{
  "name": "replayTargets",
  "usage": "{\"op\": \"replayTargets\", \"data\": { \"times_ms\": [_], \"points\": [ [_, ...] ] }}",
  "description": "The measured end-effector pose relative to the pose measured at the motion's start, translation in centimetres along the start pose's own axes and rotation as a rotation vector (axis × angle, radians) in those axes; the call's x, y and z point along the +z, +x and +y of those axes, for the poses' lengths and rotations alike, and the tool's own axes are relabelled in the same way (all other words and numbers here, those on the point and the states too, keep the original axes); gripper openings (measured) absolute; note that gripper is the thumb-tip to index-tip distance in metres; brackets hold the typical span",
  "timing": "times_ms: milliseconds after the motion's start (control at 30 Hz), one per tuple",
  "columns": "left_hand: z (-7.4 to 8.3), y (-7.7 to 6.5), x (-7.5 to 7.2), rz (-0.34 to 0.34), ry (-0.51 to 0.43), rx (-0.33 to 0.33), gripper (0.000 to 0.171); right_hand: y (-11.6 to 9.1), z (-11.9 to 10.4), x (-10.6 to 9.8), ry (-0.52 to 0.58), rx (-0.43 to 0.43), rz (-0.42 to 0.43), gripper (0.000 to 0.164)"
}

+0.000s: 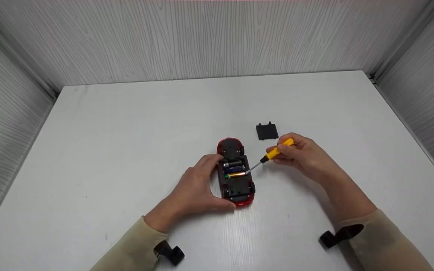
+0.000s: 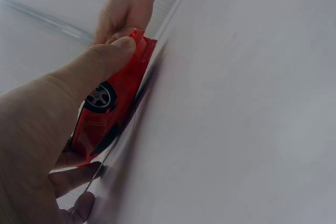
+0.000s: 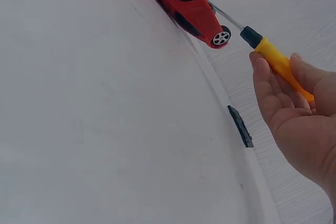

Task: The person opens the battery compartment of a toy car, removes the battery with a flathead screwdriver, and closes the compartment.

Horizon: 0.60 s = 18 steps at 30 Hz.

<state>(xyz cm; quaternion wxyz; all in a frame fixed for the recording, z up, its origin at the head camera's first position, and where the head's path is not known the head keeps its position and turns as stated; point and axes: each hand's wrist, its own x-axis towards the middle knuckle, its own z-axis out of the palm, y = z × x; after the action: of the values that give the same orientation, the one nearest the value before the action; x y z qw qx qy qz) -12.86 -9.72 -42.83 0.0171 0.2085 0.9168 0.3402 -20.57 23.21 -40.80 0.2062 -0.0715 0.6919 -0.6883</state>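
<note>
Head view, right hand (image 1: 304, 153) gripping screwdriver (image 1: 272, 154)

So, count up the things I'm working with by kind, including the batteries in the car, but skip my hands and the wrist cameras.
Red toy car: 1
Batteries: 3
Yellow-handled screwdriver: 1
Black panel: 1
Total: 6

A red-and-black toy car (image 1: 238, 186) lies upside down on a flat white table (image 1: 126, 128), three cylindrical batteries (image 1: 235, 169) in its underside. From the car's right, a yellow-handled metal screwdriver (image 1: 272, 153) slants toward the nearest battery; behind both lies a black rectangular plate (image 1: 267, 131).
</note>
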Motion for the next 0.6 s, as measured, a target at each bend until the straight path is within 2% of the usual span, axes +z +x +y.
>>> {"op": "replayTargets", "data": {
  "times_ms": [133,333,433,600],
  "points": [
    [0.1,0.0,0.0,0.0,-0.008,-0.006,0.117,-0.5,-1.4,0.7,-0.13,-0.085,0.037,0.028],
    [0.2,0.0,0.0,-0.003,-0.006,-0.007,0.117,-2.0,-3.4,2.5,-0.392,-0.254,0.064,0.019],
    [0.3,0.0,-0.1,-0.004,-0.001,-0.004,0.118,-2.7,-4.1,3.5,-0.507,-0.288,0.077,0.015],
    [0.3,-0.1,-0.1,-0.005,0.005,-0.004,0.12,-3.6,-4.6,4.8,-0.625,-0.329,0.128,0.011]
  ]
}}
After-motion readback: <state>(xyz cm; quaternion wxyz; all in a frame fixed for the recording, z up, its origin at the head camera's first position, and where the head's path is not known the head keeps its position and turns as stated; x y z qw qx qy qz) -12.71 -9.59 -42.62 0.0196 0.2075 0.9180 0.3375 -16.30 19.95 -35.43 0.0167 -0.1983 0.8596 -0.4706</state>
